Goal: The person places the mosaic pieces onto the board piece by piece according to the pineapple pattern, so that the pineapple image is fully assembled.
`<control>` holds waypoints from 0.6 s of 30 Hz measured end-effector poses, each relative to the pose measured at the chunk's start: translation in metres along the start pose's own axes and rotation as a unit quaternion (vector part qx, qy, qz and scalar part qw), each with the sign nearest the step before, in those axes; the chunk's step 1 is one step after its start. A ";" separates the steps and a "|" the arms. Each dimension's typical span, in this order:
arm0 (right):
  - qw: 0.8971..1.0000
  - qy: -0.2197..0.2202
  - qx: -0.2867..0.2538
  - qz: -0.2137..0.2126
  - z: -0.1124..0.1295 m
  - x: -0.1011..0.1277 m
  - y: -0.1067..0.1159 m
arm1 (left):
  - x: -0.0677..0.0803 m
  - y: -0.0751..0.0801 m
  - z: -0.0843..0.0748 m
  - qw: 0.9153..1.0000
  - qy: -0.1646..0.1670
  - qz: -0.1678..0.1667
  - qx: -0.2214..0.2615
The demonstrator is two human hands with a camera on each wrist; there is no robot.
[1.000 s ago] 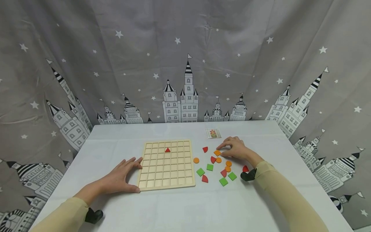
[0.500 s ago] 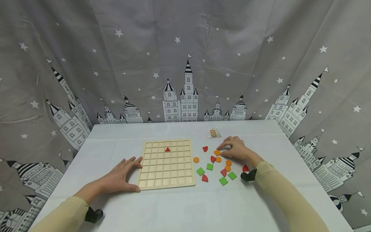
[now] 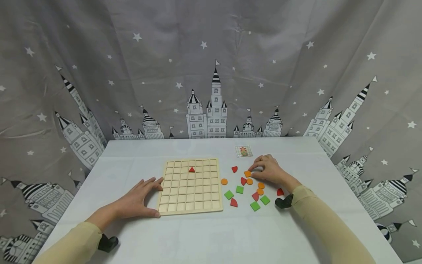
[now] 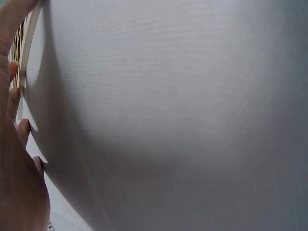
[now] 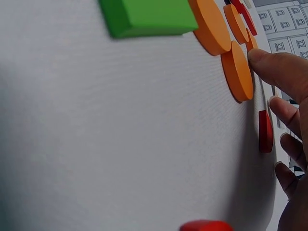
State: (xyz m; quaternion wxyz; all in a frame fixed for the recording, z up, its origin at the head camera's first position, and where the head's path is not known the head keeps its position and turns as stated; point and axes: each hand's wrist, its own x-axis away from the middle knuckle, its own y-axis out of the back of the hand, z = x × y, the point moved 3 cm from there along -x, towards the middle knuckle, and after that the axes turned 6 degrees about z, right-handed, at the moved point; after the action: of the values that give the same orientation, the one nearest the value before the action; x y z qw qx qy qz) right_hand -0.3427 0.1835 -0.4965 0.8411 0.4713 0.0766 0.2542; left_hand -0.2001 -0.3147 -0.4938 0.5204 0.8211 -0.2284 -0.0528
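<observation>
My left hand lies along the left side of a wooden grid board, fingertips at its left edge and thumb at its near left corner. In the left wrist view, that hand's fingers are spread beside the board's rim. A red triangle sits in one cell of the board. With thumb and index finger, my right hand pinches the right corner of an orange square lying on the table. The right wrist view shows the thumb against an orange piece, mostly hidden.
Around the right hand lie orange discs, green squares and red quarter circles, several of them close together. A small picture card lies at the back of the white table. A grey castle-print curtain hangs behind.
The head view has shifted very slightly. Both hands, the board and the pieces keep their places relative to one another.
</observation>
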 end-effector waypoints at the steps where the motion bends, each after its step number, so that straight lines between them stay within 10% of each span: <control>1: 1.000 0.002 0.000 -0.001 0.000 0.000 0.000 | 0.000 0.000 0.000 1.000 -0.002 0.000 0.000; 18: 1.000 0.004 -0.023 -0.011 0.000 0.002 -0.004 | 0.001 0.000 0.000 1.000 -0.016 -0.004 0.011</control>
State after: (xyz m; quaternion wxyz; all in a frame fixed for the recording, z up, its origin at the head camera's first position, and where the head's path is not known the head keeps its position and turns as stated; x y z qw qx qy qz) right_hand -0.3396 0.1824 -0.4994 0.8543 0.4496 0.0796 0.2483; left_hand -0.1998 -0.3153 -0.4939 0.5075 0.8265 -0.2344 -0.0658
